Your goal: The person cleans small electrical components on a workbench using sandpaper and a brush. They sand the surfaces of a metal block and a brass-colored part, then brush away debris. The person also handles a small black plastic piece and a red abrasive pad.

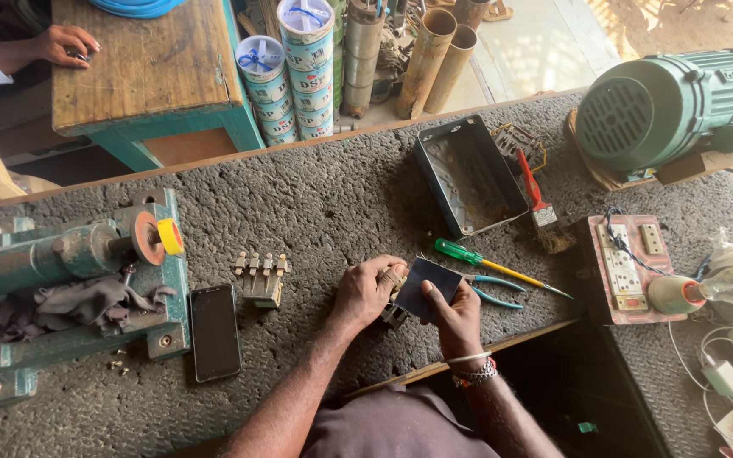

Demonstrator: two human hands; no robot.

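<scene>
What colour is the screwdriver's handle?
Green, on the screwdriver beside the right hand; head view.

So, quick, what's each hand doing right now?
Left hand: closed around a small part, its kind unclear.
Right hand: gripping a dark flat plate.

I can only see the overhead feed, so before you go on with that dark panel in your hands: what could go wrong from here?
1. The left hand and right hand hold the dark panel near the bench edge; a slip could send it or small parts off the bench.
2. The green screwdriver and blue-handled pliers lie beside the right hand and could be knocked away.
3. The phone lies close to the left forearm and might get nudged.
</scene>
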